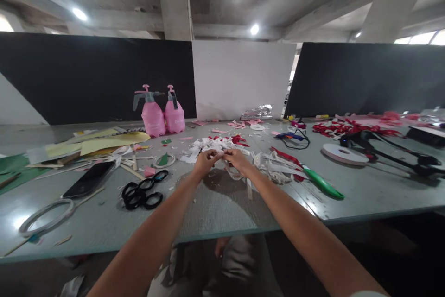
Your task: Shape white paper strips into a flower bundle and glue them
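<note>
Both arms reach forward over a grey table [215, 209]. My left hand [206, 161] and my right hand [237, 159] meet at the middle, fingers pinched together on a piece of white ribbon [221, 152]. A loose heap of white ribbon scraps [203, 145] lies just behind and around the hands, with red ribbon bits [239, 139] mixed in. A white strip [249, 188] hangs down under my right wrist.
Black scissors [143, 191] and a dark phone [89, 180] lie to the left, near yellow paper [111, 142] and a tape ring [45, 216]. Two pink spray bottles [163, 114] stand behind. A green-handled tool [321, 183], a white tape roll [344, 154] and red ribbon [342, 128] lie right.
</note>
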